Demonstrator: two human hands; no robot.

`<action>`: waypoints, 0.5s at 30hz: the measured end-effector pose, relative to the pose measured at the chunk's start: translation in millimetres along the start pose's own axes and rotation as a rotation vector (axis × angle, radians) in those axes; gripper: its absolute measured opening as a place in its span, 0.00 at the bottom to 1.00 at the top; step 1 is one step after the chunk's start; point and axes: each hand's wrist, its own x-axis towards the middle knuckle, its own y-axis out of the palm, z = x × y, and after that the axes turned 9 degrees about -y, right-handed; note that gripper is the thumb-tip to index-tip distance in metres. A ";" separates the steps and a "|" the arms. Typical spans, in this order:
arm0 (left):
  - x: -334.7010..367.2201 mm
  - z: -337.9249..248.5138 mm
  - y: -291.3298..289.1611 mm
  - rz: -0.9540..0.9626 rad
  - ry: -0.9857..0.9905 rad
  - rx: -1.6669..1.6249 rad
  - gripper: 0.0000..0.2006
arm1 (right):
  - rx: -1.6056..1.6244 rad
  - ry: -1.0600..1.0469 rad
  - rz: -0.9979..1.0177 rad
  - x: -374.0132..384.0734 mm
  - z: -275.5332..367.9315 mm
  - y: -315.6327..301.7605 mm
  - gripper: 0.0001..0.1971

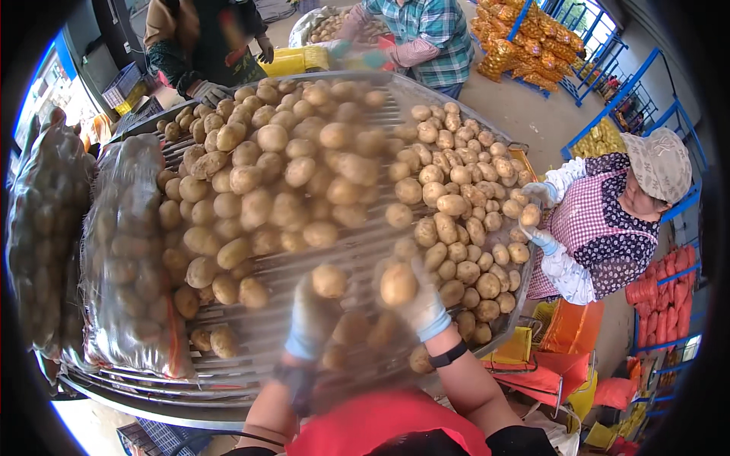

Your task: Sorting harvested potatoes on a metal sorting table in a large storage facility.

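Both my hands wear pale gloves with light blue cuffs, and both are a little blurred over the slatted metal table [281, 304]. One potato [329, 281] sits at the fingers of my left hand [310, 315], which is closed on it. My right hand [427, 308] has its fingers around another potato [399, 284]. Several potatoes [353, 328] lie on the slats between and below my hands. Ahead and to the left is a large heap of potatoes [274, 138], some smeared by motion. A second spread of potatoes [460, 171] covers the right side.
Full clear sacks of potatoes [129, 258] line the left end. A co-worker in a patterned cap [658, 163] handles potatoes at the right end. Two more people [426, 38] stand at the far side. Red and orange bags [555, 365] hang at the lower right; filled net bags [525, 45] are stacked behind.
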 end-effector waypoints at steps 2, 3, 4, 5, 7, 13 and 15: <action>-3.6 2.0 2.1 0.001 0.019 0.057 0.25 | -0.362 -0.061 0.124 -3.1 -2.5 -32.9 0.20; -6.2 1.9 6.5 0.014 0.011 0.057 0.25 | -0.359 -0.057 0.090 -7.1 -7.3 -46.4 0.21; -11.9 -6.2 19.8 0.009 -0.059 -0.141 0.25 | -0.715 -0.173 0.251 -10.4 -10.4 -62.5 0.25; -17.8 -9.0 26.3 -0.011 -0.125 -0.342 0.26 | -0.495 -0.021 0.232 -18.9 -14.9 -39.9 0.26; -21.6 -13.3 28.2 -0.032 -0.007 0.052 0.25 | -0.270 0.091 0.198 -32.4 -15.2 -18.8 0.27; -33.6 -35.5 7.2 -0.210 0.175 0.611 0.21 | -0.341 -0.305 0.075 -83.3 15.8 -11.4 0.22; -41.7 -46.2 -10.3 -0.198 0.103 0.697 0.21 | -0.453 -0.410 0.049 -98.9 28.8 -22.4 0.22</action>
